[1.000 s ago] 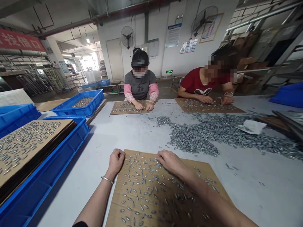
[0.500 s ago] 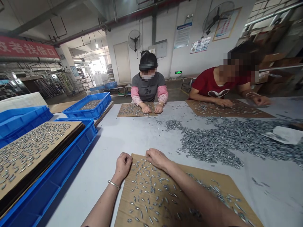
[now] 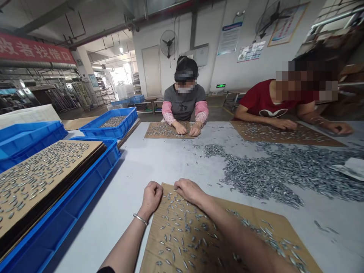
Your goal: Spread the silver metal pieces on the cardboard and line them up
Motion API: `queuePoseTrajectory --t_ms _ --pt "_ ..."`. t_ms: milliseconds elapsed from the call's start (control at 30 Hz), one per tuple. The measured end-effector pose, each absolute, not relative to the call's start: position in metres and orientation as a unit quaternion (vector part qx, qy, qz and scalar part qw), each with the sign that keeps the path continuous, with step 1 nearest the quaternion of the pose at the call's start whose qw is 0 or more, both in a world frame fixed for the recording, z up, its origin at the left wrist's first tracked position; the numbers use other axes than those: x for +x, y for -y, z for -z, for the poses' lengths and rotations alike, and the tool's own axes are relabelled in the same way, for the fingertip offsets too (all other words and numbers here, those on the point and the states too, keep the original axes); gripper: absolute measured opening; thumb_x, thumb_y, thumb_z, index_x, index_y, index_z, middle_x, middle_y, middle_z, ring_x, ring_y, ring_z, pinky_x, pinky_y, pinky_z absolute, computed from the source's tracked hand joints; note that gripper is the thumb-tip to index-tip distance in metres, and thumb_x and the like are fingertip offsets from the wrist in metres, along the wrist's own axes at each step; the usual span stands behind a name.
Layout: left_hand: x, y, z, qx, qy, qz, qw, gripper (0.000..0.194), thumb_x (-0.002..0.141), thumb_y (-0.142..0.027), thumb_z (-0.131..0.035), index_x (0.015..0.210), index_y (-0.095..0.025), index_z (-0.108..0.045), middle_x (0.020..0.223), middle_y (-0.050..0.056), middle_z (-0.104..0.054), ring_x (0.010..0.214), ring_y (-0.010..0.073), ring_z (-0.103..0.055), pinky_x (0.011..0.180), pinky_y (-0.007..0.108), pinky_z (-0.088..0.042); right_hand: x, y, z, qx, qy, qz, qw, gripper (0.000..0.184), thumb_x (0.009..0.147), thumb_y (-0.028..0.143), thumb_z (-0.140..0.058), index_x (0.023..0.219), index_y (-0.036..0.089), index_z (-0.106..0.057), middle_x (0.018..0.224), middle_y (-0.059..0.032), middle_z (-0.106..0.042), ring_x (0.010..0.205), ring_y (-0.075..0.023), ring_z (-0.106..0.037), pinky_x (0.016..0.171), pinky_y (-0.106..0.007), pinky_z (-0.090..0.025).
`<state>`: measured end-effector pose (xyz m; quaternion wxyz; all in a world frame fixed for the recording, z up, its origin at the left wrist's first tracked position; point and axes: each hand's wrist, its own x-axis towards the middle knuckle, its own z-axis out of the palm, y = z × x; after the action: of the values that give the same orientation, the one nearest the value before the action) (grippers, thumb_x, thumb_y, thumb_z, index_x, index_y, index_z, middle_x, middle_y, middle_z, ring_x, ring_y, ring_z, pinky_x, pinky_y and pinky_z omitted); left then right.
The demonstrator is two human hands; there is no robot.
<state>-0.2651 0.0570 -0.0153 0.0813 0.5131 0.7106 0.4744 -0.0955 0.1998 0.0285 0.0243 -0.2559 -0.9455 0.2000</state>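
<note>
A brown cardboard sheet (image 3: 155, 242) lies in front of me, scattered with many small, pointed, silvery metal pieces (image 3: 179, 250). My left hand (image 3: 152, 195), a bangle on its wrist, rests beside the sheet's far left corner with its fingers curled closed. At the far edge, just right of that corner, my right hand (image 3: 188, 189) bends over the sheet, fingers drawn together. Whatever either set of fingertips grips is hidden. My right forearm crosses above the sheet and covers part of the pieces.
A large heap of metal pieces (image 3: 256, 174) spreads over the white table (image 3: 136, 167) at right. On the left, a blue crate (image 3: 93, 189) holds stacked cardboard sheets (image 3: 51, 167) bearing pieces. Two co-workers (image 3: 184, 100) sit opposite, hands over their own sheets (image 3: 155, 129).
The view has swung slightly left, so the scene sits further right. Both my hands stay near the sheet's far left corner. The red-shirted co-worker's outer hand has shifted outward.
</note>
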Motion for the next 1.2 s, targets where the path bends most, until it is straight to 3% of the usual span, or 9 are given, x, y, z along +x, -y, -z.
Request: queuePoseTrajectory --t_ms 167,367,567,733,900,1067,1200 --pt "-0.265 -0.057 0.017 0.510 -0.714 -0.473 0.081 0.018 0.089 -0.020 -0.053 0.075 -0.021 -0.063 0.082 0.004 -0.066 0.080 0.0183 -0.063 0.078 0.031 -0.049 -0.102 -0.190 -0.029 -0.258 0.949 -0.180 -0.002 0.021 0.096 0.021 -0.052 0.102 0.018 -0.071 0.107 -0.0119 -0.072 0.098 -0.0223 -0.065 0.074 -0.028 -0.036" --pt "-0.264 -0.057 0.018 0.508 -0.714 -0.474 0.081 0.018 0.089 -0.019 -0.054 0.074 -0.020 -0.064 0.082 0.004 -0.066 0.079 0.0180 -0.063 0.078 0.031 -0.049 -0.102 -0.189 -0.032 -0.268 0.944 -0.190 0.001 0.020 0.094 0.018 -0.053 0.101 0.021 -0.071 0.105 -0.0094 -0.073 0.097 -0.0210 -0.065 0.075 -0.027 -0.036" --pt "-0.265 -0.058 0.019 0.506 -0.714 -0.476 0.082 0.018 0.087 -0.017 -0.054 0.073 -0.020 -0.064 0.081 0.003 -0.065 0.078 0.0179 -0.063 0.077 0.031 -0.048 -0.088 -0.194 -0.034 -0.328 0.917 -0.221 0.057 0.025 0.095 0.018 -0.047 0.107 0.019 -0.069 0.105 -0.0085 -0.074 0.097 -0.0194 -0.066 0.078 -0.025 -0.040" --pt "-0.264 -0.058 0.019 0.505 -0.712 -0.480 0.082 0.017 0.086 -0.014 -0.054 0.073 -0.020 -0.064 0.081 0.004 -0.065 0.080 0.0182 -0.063 0.077 0.031 -0.048 -0.083 -0.184 -0.035 -0.347 0.904 -0.243 0.061 0.020 0.090 0.016 -0.052 0.093 0.020 -0.072 0.093 -0.0044 -0.076 0.087 -0.0167 -0.067 0.072 -0.023 -0.040" --pt "-0.264 -0.057 0.019 0.504 -0.714 -0.480 0.078 0.018 0.087 -0.016 -0.054 0.073 -0.020 -0.064 0.081 0.004 -0.065 0.079 0.0178 -0.063 0.077 0.030 -0.048 -0.091 -0.172 -0.034 -0.353 0.905 -0.231 0.060 0.018 0.088 0.015 -0.056 0.088 0.020 -0.073 0.091 -0.0067 -0.075 0.089 -0.0193 -0.066 0.071 -0.025 -0.037" --pt "-0.265 -0.058 0.020 0.505 -0.714 -0.479 0.078 0.018 0.086 -0.014 -0.053 0.072 -0.020 -0.063 0.081 0.004 -0.065 0.080 0.0180 -0.063 0.077 0.031 -0.048 -0.076 -0.184 -0.048 -0.353 0.903 -0.227 0.091 0.023 0.094 0.020 -0.051 0.097 0.021 -0.073 0.102 -0.0063 -0.076 0.095 -0.0188 -0.066 0.076 -0.024 -0.039" --pt "-0.265 -0.058 0.020 0.505 -0.711 -0.483 0.084 0.018 0.086 -0.015 -0.053 0.073 -0.021 -0.063 0.082 0.004 -0.065 0.080 0.0184 -0.063 0.078 0.031 -0.049 -0.060 -0.189 -0.051 -0.353 0.908 -0.211 0.079 0.021 0.093 0.019 -0.052 0.091 0.021 -0.073 0.096 -0.0065 -0.075 0.091 -0.0196 -0.066 0.074 -0.025 -0.038"
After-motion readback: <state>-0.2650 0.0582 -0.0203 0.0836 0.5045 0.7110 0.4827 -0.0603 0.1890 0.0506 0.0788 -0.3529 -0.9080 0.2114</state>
